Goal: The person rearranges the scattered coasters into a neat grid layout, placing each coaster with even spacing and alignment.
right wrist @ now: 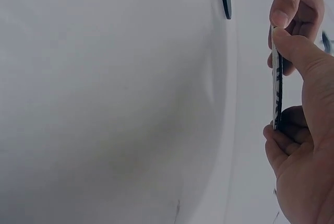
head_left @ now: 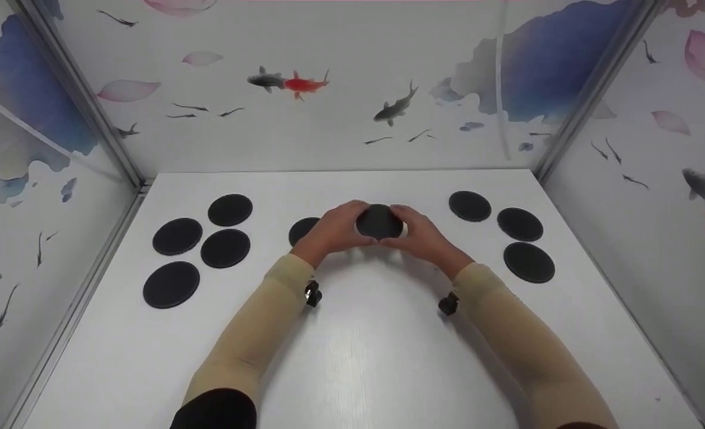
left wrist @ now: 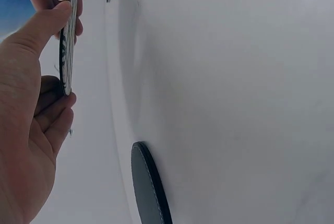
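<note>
Between both hands a round black coaster (head_left: 379, 221) is held above the white table, its black face turned up in the head view. My left hand (head_left: 339, 227) pinches its left rim with thumb and fingers, and my right hand (head_left: 424, 236) grips the right rim the same way. The thumbs meet at the near edge. Seen edge-on in the left wrist view, the held coaster (left wrist: 68, 51) has a pale layer with dark marks on its underside. Another black coaster (head_left: 301, 231) lies on the table, partly hidden behind the left hand.
Several black coasters (head_left: 225, 248) lie spread on the left of the white table (head_left: 352, 369). On the right are three more, the nearest coaster (head_left: 529, 262) close to the right side. Printed wall panels (head_left: 328, 137) enclose the back and both sides.
</note>
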{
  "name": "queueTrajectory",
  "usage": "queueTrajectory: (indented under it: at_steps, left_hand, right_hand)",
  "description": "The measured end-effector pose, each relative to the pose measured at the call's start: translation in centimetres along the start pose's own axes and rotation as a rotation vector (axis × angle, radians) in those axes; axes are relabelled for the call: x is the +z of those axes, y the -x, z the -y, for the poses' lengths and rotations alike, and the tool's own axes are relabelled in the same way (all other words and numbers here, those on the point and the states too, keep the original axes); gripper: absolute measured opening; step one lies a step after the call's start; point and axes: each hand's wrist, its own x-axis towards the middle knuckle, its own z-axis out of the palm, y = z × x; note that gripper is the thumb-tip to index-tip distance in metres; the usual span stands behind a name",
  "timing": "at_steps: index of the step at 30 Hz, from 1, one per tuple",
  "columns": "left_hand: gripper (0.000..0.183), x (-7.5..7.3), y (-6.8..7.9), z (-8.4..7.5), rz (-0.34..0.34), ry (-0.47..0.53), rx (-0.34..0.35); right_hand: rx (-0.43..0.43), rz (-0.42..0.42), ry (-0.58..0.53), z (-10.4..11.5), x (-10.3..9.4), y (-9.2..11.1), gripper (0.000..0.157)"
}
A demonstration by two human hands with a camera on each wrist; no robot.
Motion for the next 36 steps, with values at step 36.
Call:
queueTrajectory:
  at_steps: [36]
  left_hand:
    - [0.076, -2.0, 2.7, 2.8, -0.024, 0.02, -0.076]
  right_hand:
    - [-0.043, 0.015, 0.018, 2.7, 2.6, -2.5, 0.092]
